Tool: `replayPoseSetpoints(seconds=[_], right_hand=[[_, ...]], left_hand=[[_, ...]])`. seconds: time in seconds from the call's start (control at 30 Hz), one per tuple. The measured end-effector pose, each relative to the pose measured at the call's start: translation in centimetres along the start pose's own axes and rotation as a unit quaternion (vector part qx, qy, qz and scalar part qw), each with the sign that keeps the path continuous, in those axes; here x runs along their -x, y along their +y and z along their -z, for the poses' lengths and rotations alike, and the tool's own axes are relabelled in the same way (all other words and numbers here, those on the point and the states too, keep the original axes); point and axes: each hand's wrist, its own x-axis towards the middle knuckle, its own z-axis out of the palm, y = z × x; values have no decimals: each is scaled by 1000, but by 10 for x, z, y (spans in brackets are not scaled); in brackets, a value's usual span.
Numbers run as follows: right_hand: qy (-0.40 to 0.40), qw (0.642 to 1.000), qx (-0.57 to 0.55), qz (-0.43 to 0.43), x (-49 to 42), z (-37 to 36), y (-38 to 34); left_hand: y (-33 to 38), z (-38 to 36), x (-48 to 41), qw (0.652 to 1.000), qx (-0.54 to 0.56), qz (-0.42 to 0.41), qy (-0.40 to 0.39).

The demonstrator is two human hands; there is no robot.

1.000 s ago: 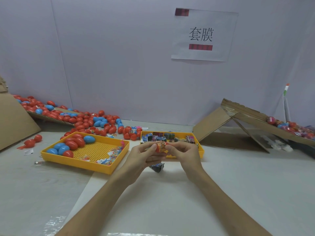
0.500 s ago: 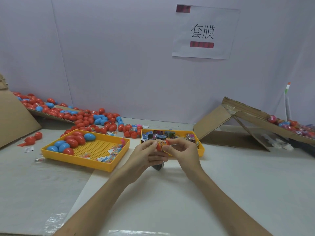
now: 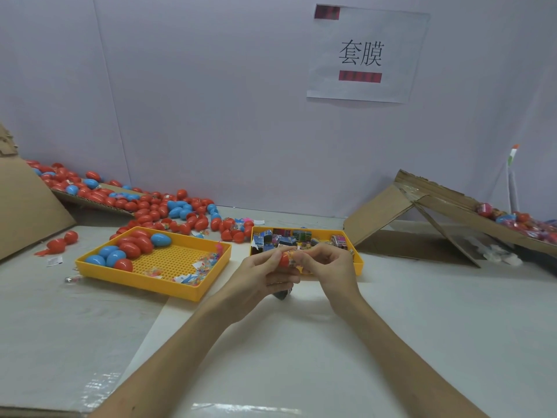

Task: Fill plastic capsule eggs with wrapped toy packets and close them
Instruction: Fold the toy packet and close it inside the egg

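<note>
Bright, soft, even light covers my table (image 3: 407,342), leaving only faint, blurry-edged shadows. A strip of clear tape (image 3: 247,408) at the near edge throws white glare. The wide lens tilts the wall (image 3: 196,101) seam, and the far corners look slightly soft.

I'm looking at a small hand-packing station, workshop style. Plain partition walls (image 3: 211,101) box in the table (image 3: 391,327), with a printed paper sign (image 3: 366,54) stuck up. Red and blue capsule eggs (image 3: 156,206) are heaped loose along the back left, with more in a yellow tray (image 3: 135,282). A second yellow tray (image 3: 319,229) holds toy packets (image 3: 283,239). On the right, a cardboard ramp (image 3: 446,203) carries wrapped eggs (image 3: 512,220).
</note>
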Motion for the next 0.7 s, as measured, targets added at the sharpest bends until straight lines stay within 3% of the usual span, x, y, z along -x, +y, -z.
replayPoseSetpoints(seconds=[0.7], right_hand=[[-45, 997, 62, 1, -3, 6, 9]], left_hand=[[3, -1, 3, 997, -53, 1, 60]])
